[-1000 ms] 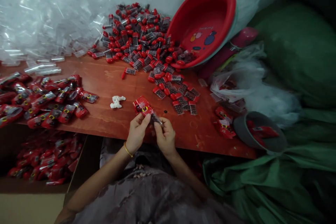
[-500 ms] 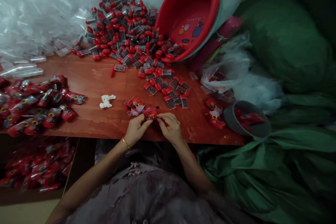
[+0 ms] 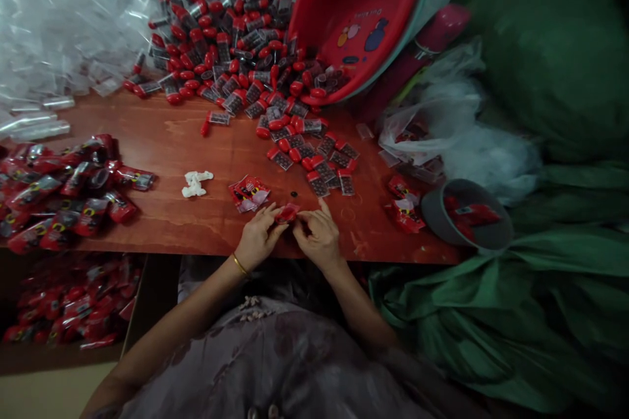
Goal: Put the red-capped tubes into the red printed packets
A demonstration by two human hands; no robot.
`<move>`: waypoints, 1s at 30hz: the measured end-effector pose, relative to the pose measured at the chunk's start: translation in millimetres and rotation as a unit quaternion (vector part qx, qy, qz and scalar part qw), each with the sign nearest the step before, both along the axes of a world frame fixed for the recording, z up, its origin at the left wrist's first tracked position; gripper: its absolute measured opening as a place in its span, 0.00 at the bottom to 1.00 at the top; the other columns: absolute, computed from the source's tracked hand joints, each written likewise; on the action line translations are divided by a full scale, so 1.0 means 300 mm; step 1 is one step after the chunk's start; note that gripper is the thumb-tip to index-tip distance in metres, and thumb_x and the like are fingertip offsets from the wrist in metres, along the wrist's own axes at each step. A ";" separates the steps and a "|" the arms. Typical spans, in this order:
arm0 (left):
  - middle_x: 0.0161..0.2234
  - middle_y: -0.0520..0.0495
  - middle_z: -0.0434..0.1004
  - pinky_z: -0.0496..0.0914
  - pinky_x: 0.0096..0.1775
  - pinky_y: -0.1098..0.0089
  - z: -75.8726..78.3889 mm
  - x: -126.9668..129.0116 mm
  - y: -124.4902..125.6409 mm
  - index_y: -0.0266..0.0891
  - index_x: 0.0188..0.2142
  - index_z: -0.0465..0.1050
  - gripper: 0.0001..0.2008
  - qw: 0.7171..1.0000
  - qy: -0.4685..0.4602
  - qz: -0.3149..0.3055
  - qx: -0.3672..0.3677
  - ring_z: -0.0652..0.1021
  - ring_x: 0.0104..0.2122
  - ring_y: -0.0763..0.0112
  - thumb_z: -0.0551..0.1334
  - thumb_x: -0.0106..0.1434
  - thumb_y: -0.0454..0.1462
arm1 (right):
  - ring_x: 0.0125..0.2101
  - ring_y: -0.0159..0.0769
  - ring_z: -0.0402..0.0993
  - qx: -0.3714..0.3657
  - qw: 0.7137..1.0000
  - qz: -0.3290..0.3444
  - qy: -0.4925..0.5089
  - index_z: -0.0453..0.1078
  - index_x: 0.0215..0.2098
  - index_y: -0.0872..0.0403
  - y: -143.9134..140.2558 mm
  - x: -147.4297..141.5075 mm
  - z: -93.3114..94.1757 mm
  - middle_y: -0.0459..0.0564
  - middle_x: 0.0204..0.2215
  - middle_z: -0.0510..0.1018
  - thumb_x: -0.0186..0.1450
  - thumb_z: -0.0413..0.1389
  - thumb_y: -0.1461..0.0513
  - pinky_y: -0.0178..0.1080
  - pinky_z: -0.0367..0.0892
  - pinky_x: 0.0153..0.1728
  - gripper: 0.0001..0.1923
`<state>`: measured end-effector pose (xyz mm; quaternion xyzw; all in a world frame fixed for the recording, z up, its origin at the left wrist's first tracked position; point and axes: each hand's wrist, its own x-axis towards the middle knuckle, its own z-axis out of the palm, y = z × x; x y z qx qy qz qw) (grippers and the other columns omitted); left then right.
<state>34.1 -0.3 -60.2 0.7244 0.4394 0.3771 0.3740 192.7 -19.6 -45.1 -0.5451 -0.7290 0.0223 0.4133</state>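
Lowered since the earlier frame, the small red packet (image 3: 286, 213) now sits at the desk's (image 3: 196, 222) near edge instead of being lifted above it. Left hand (image 3: 259, 242) and right hand (image 3: 318, 239) meet over it, fingertips pinching its two ends, wrists low so the desk braces the grip. Just beyond lies a flat stack of red printed sleeves (image 3: 248, 192), within easy reach. Left of the hands, finished red packets (image 3: 63, 186) are heaped aside; more fill a box (image 3: 63, 304) below. Farther back, red-capped clear vials (image 3: 246, 46) spill from the tipped red basin (image 3: 363, 19). Clear bags (image 3: 59, 19) pile far left.
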 end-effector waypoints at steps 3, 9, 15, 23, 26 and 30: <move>0.49 0.41 0.76 0.61 0.58 0.55 -0.009 0.001 0.001 0.40 0.48 0.72 0.15 0.999 0.032 0.001 0.023 0.69 0.56 0.59 0.58 0.62 0.39 | 0.25 0.34 0.72 -0.021 1.000 -0.003 0.011 0.69 0.29 0.50 -0.004 -0.003 -0.011 0.46 0.24 0.78 0.61 0.51 0.66 0.53 0.67 0.50 0.07; 0.49 0.42 0.76 0.62 0.58 0.54 -0.022 0.003 -0.003 0.40 0.45 0.73 0.12 0.998 0.052 0.006 0.039 0.68 0.57 0.58 0.58 0.62 0.38 | 0.27 0.34 0.75 -0.018 1.000 0.010 -0.007 0.70 0.30 0.51 0.001 0.007 -0.028 0.47 0.26 0.79 0.60 0.52 0.66 0.48 0.71 0.48 0.06; 0.48 0.41 0.77 0.62 0.58 0.54 -0.038 0.007 -0.010 0.39 0.45 0.72 0.12 0.996 0.069 0.023 0.057 0.69 0.56 0.58 0.57 0.63 0.38 | 0.29 0.36 0.76 -0.009 1.000 0.016 -0.020 0.71 0.31 0.52 0.010 0.014 -0.063 0.50 0.27 0.80 0.60 0.52 0.65 0.45 0.72 0.42 0.06; 0.47 0.42 0.77 0.60 0.58 0.55 -0.038 -0.002 -0.001 0.39 0.44 0.73 0.11 0.996 0.067 0.000 0.056 0.70 0.56 0.59 0.59 0.62 0.37 | 0.35 0.37 0.75 -0.075 0.994 0.043 0.065 0.70 0.40 0.51 -0.013 0.014 -0.061 0.51 0.34 0.79 0.62 0.52 0.62 0.46 0.70 0.45 0.09; 0.47 0.42 0.77 0.58 0.59 0.53 -0.038 -0.008 0.002 0.39 0.45 0.72 0.12 0.996 0.066 -0.016 0.050 0.69 0.56 0.59 0.57 0.62 0.35 | 0.42 0.39 0.73 -0.106 0.985 0.096 0.099 0.69 0.46 0.52 -0.002 0.013 -0.023 0.54 0.41 0.76 0.62 0.54 0.57 0.43 0.70 0.44 0.14; 0.50 0.39 0.74 0.56 0.60 0.52 -0.023 -0.023 -0.012 0.36 0.49 0.70 0.17 0.998 0.050 -0.029 0.026 0.67 0.57 0.56 0.58 0.60 0.35 | 0.36 0.38 0.72 -0.116 0.978 0.145 0.100 0.74 0.35 0.50 0.038 0.017 -0.023 0.49 0.32 0.77 0.63 0.55 0.53 0.42 0.68 0.40 0.10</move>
